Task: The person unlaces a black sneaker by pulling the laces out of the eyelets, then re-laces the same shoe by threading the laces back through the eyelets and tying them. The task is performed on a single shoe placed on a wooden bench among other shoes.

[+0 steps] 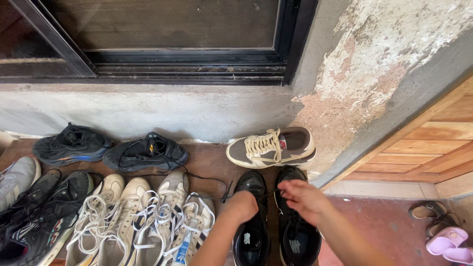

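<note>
Left of the tan sneaker [272, 148], lower down: left hand [242, 206] closed over the left black shoe [252, 224], apparently pinching a black lace [209, 183]; grip itself hidden. Directly below the tan sneaker: right hand [304, 198] curled, fingers pinching a lace end above the right black shoe [295, 231]. Both shoes lengthwise toward the wall, toes up-frame. Risk, likely: trailing lace snagging the white sneakers [162, 216], or slipping loose from slack fingers.

Sneaker [272, 148] behind shoe pair [276, 231], sandals [443, 226] right
</note>
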